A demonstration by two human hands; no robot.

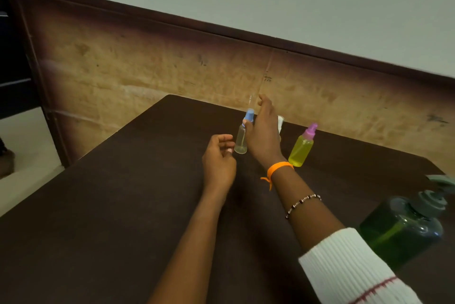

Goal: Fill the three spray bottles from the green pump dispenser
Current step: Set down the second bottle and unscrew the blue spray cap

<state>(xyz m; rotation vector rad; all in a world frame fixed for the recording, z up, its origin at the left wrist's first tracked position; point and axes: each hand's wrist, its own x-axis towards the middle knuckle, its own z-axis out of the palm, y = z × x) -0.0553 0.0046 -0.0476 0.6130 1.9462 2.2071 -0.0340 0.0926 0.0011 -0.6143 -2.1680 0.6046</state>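
Now my right hand [262, 131] reaches over the dark table [123, 205], thumb touching the blue-capped spray bottle [242, 135]; whether its fingers grip anything behind, I cannot tell. My left hand [219, 158] hovers beside that bottle, fingers loosely curled, holding nothing. Further right stand the yellow-filled pink-capped bottle [302, 147] and the green pump dispenser [403, 227].

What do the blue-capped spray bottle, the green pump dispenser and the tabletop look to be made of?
Blue-capped spray bottle: clear, glossy plastic, probably; the table shows through its body. Green pump dispenser: translucent tinted plastic with highlights, liquid visible inside; its grey-green pump looks opaque plastic. Tabletop: dark brown, matte; laminate or wood, cannot tell which.
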